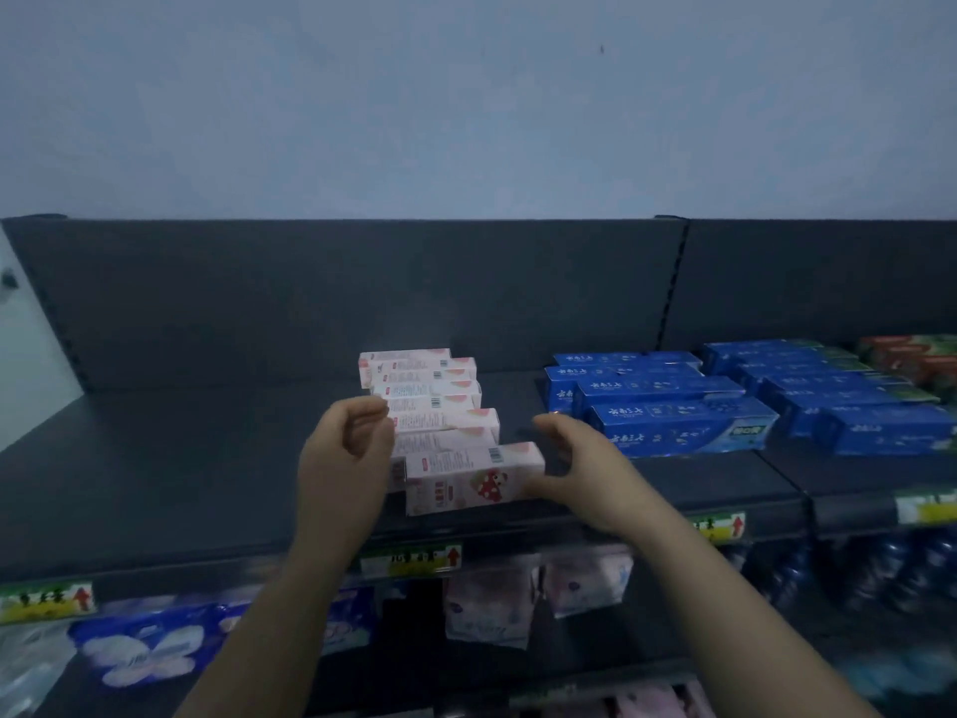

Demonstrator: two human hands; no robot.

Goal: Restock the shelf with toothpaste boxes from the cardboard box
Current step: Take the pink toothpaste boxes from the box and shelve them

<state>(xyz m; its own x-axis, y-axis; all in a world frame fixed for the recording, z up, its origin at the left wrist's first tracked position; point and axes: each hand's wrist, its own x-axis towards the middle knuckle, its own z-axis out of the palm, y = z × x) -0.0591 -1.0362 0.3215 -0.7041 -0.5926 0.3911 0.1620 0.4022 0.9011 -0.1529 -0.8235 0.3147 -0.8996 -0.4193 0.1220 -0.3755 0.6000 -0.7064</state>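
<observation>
Now, mid-frame, I judge I'm squaring the front pink toothpaste box (474, 479) on the shelf (181, 458); left hand (344, 450) loosely curled at its left end, right hand (582, 471) cupped open at its right, neither gripping; next calls for another from the unseen cardboard box.

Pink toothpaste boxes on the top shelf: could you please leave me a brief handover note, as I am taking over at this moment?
Left hand: loosely curled beside the left ends of the pink row, gripping nothing visible.
Right hand: open, cupped at the right end of the front pink box.
Things: the row runs front to back on the shelf, beside the blue boxes; the cardboard box is out of view.
Done: a row of pink boxes stands on the shelf.
Left: straighten the slightly skewed front box, then probably fetch more; there is bare shelf left of the row.
</observation>
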